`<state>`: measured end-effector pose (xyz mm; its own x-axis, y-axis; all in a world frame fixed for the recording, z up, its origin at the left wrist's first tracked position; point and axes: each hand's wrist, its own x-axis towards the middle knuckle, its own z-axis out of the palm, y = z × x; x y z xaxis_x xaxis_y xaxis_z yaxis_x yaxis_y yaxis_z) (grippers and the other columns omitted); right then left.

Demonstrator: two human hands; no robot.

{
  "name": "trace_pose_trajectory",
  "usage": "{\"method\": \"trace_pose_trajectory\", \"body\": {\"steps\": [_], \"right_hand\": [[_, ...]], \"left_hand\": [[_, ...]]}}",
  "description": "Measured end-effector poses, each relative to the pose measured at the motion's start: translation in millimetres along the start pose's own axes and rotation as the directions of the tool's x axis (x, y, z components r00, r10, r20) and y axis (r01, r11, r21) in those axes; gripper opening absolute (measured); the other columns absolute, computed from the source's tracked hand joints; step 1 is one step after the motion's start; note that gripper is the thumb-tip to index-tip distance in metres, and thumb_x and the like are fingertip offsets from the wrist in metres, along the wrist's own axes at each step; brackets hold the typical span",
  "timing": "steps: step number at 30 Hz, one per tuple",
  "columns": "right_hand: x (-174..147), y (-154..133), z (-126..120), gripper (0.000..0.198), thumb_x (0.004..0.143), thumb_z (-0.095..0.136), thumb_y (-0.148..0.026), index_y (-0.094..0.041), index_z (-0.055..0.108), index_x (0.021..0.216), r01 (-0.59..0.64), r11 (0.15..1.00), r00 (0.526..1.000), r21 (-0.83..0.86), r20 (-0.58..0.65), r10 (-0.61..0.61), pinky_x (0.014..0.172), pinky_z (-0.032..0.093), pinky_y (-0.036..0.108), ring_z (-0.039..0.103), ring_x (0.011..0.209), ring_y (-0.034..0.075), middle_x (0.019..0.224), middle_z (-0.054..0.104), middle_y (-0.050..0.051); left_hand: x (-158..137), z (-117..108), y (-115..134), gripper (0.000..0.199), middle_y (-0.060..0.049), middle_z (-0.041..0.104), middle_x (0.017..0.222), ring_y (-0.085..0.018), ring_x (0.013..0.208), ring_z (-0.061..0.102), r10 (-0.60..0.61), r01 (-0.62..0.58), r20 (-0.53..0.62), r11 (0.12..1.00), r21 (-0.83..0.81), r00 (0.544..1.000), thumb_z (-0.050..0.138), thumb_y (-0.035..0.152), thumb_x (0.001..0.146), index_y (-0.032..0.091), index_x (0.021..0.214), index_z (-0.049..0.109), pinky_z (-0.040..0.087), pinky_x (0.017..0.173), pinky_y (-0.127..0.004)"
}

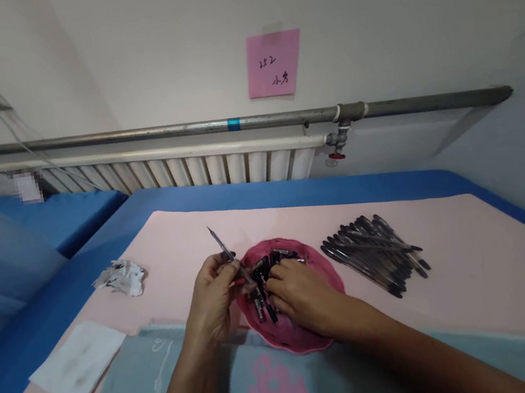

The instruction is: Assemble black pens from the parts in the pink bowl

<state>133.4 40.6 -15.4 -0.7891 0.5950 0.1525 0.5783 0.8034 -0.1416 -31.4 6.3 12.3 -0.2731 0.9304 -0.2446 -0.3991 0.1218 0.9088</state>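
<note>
Between the thumb and fingers of my left hand [214, 292] is a slim, uncapped pen [220, 240], its thin tip pointing up and to the left. The lower end of the pen reaches over the left rim of a round pink basket [293, 344]. Small black and clear pieces that look like pen caps [260, 267] lie inside the basket. My right hand [302, 293] is down among them with its fingers curled; what the fingertips pinch is hidden. To the right of the basket lies a pile of capped dark pens [373, 252], roughly side by side.
A pink sheet [475, 249] covers the blue bed [281, 187]. Crumpled white tissue [128, 277] and a flat, smudged tissue [82, 361] lie at left. A grey-blue patterned cloth [198, 392] is in front of me. Behind the bed are a radiator [238, 166] and a metal pipe [172, 130].
</note>
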Motion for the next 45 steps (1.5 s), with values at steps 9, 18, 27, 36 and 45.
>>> {"method": "trace_pose_trajectory", "body": {"steps": [9,18,27,36,45], "right_hand": [[6,-13,1,0.016,0.082,0.046,-0.013,-0.014,0.062,0.084,-0.047,0.997,0.993,-0.054,0.101,0.052,0.069,0.038,0.035,0.054,0.08,0.022,0.088,0.063,0.01],[7,-4,0,0.014,0.083,0.047,-0.014,-0.015,0.061,0.08,-0.127,0.983,0.992,0.132,0.005,0.127,0.068,0.042,0.03,0.057,0.076,0.018,0.085,0.062,0.008],[8,-10,-10,0.008,0.077,0.056,-0.017,-0.021,0.059,0.083,-0.147,0.453,0.904,0.879,-0.066,0.423,0.061,0.047,0.023,0.059,0.065,0.012,0.072,0.063,-0.003],[6,-13,-12,0.009,0.076,0.057,-0.015,-0.022,0.058,0.082,-0.106,0.551,0.876,0.827,-0.185,0.445,0.062,0.047,0.024,0.06,0.066,0.012,0.074,0.064,-0.003],[0,-11,-11,0.006,0.083,0.052,-0.019,-0.022,0.055,0.087,-0.061,0.783,0.894,0.618,-0.315,0.319,0.07,0.047,0.029,0.061,0.075,0.015,0.082,0.065,0.0]], "left_hand": [[-1,2,0,0.021,0.0,0.06,0.064,-0.012,0.056,0.06,-0.037,0.037,0.0,0.999,-0.031,0.999,0.069,0.018,0.065,0.013,0.081,0.055,0.052,0.047,-0.023],[1,-2,0,0.018,-0.003,0.065,0.07,-0.015,0.062,0.065,-0.066,0.073,0.047,0.985,-0.159,0.997,0.068,0.011,0.066,0.012,0.078,0.055,0.057,0.056,-0.027],[-2,4,-4,0.033,-0.002,0.066,0.067,-0.012,0.06,0.064,-0.024,0.035,0.055,0.976,-0.216,0.998,0.079,0.017,0.056,0.013,0.077,0.054,0.053,0.056,-0.02],[-3,10,-10,0.032,-0.002,0.066,0.068,-0.012,0.062,0.065,-0.012,0.019,0.032,0.972,-0.232,0.999,0.079,0.019,0.058,0.013,0.077,0.054,0.054,0.06,-0.021],[-3,14,-16,0.027,-0.002,0.066,0.066,-0.011,0.06,0.065,-0.053,0.046,-0.019,0.964,-0.262,0.998,0.076,0.015,0.062,0.014,0.076,0.053,0.053,0.06,-0.02]]}}
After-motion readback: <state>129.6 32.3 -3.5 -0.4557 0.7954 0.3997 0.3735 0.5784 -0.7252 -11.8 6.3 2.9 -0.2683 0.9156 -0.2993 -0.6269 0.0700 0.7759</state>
